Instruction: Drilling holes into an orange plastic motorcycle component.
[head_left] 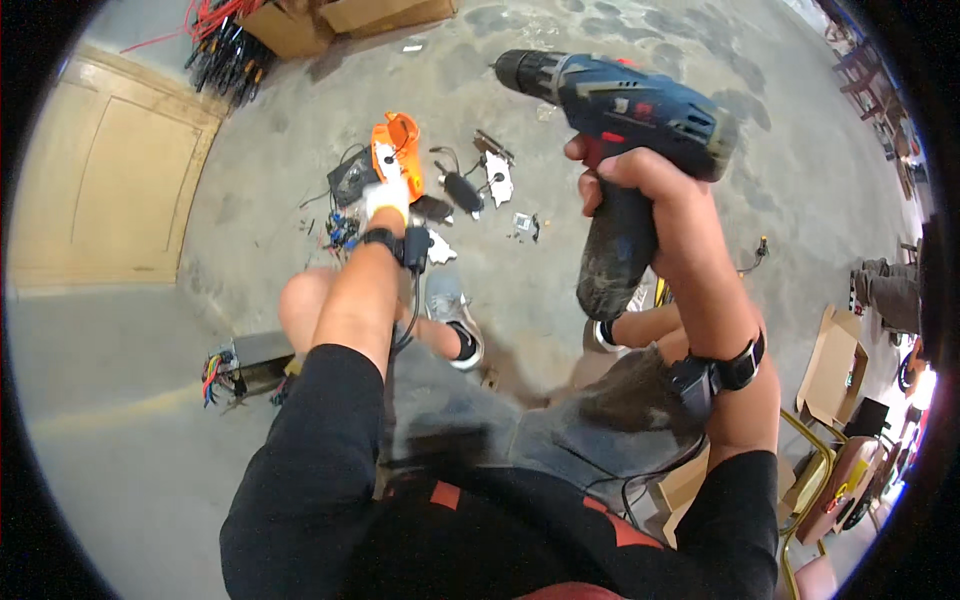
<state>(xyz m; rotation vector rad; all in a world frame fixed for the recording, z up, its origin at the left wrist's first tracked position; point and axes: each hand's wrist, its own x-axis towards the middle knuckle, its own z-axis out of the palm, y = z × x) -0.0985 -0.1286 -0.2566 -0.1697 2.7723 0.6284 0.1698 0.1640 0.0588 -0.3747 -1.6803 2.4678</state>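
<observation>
My right hand [655, 185] is raised at the right, its bare fingers wrapped round the black grip of a blue cordless drill [640, 105]. The drill's black chuck points to the left, and the forefinger lies by the red trigger. Lower down and to the left, my left hand [388, 197], in a white glove, reaches to the near end of an orange plastic shell [403, 140] on the floor. A white piece [386, 160] shows inside the shell. The left fingers are blurred, so their grip is unclear.
Beside the shell lie a black box [352, 178], a black oblong part [462, 192], white plates [499, 178], a small clear packet [523, 224] and a pile of small coloured parts [343, 230]. A metal case with wires [255, 350] stands by my left leg; cardboard boxes [385, 12] are farther off.
</observation>
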